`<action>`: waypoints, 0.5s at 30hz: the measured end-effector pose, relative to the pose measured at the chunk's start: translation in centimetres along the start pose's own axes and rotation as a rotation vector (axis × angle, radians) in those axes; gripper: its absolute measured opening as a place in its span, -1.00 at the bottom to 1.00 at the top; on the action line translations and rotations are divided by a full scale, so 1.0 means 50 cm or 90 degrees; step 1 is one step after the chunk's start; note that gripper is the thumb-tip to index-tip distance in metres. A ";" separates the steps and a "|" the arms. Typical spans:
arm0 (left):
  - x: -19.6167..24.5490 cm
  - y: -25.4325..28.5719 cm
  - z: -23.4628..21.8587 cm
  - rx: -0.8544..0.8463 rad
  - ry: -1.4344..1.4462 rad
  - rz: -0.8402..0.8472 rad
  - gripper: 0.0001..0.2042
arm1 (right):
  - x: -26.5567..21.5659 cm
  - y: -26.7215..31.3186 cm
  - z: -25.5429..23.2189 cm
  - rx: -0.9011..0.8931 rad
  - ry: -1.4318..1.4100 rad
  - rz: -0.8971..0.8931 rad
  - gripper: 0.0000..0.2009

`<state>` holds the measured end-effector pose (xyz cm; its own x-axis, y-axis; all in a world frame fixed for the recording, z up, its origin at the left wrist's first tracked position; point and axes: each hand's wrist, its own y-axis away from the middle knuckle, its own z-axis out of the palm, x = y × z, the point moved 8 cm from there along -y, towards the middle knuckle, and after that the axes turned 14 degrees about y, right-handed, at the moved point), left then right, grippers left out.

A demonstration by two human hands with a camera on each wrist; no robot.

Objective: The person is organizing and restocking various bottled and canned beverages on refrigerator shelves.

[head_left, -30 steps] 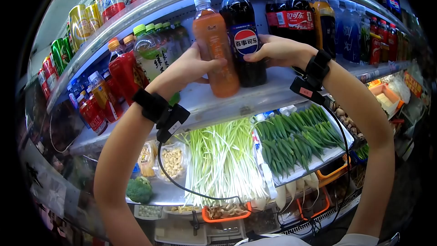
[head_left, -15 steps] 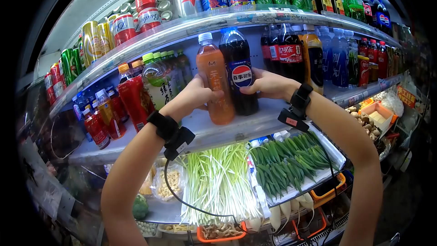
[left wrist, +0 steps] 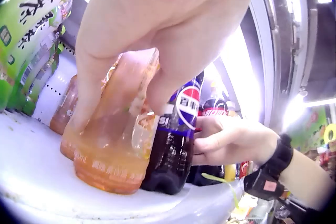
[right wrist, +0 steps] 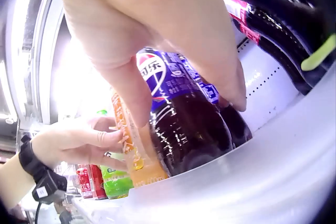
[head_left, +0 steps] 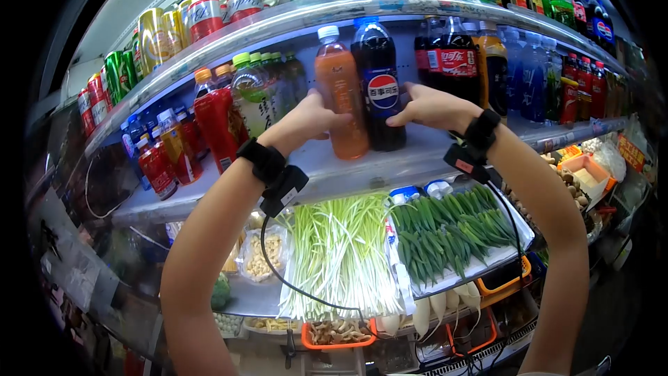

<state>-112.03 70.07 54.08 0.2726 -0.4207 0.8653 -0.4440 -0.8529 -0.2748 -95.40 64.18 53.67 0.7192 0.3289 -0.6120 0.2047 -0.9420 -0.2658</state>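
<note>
Side by side on the middle shelf (head_left: pixel 417 157) stand an orange drink bottle (head_left: pixel 339 83) with a white cap and a dark Pepsi bottle (head_left: pixel 380 63) with a blue label and cap. My left hand (head_left: pixel 304 124) holds the orange bottle from its left side, thumb across the front. From the right, my right hand (head_left: pixel 437 109) grips the Pepsi around its label, thumb in front. In the left wrist view the orange bottle's base (left wrist: pixel 107 174) is at the shelf surface. Another dark bottle (right wrist: pixel 234 121) shows behind the Pepsi in the right wrist view.
Green tea bottles (head_left: pixel 252 94) and red bottles (head_left: pixel 216 118) stand to the left, Coca-Cola bottles (head_left: pixel 449 59) to the right. Cans (head_left: pixel 205 17) line the shelf above. Below lie pale green stalks (head_left: pixel 341 257) and okra (head_left: pixel 452 230) on trays.
The head view has tilted up, then partly back down. Both hands keep hold of their bottles, which now look a little more upright and smaller than a second ago.
</note>
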 end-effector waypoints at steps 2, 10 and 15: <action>0.044 0.055 -0.014 0.001 -0.023 -0.027 -0.46 | 0.001 0.014 -0.024 0.085 0.149 -0.018 -0.32; 0.200 0.204 -0.247 0.276 -0.128 0.297 -0.51 | -0.058 0.182 -0.005 0.305 0.182 -0.173 -0.49; 0.001 0.144 -0.197 0.391 -0.322 0.134 -0.22 | -0.113 0.180 0.068 0.300 0.130 -0.260 -0.58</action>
<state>-123.61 66.97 56.28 0.6531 -0.5539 0.5163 -0.0225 -0.6957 -0.7179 -99.91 54.06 52.20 0.7663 0.5912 -0.2515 0.2087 -0.5993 -0.7728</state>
